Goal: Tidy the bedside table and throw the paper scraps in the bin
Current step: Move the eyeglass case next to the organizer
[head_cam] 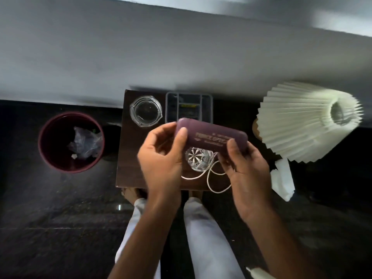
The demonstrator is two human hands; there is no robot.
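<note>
Hands are holding the maroon case [211, 137] above the counter [128, 158]: left hand [161, 158] and right hand [245, 170] gripping opposite ends. Tidying step; next, setting it beyond the grip, by the organiser tray [209, 101].

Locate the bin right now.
Head view: the maroon bin stands on the floor, left of the bedside table, nearest the glass ashtray, with crumpled plastic inside.

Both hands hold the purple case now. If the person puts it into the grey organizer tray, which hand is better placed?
Probably the right hand: it grips the purple case at the end nearer the grey organizer tray; the left hand only pinches the other end.
</note>
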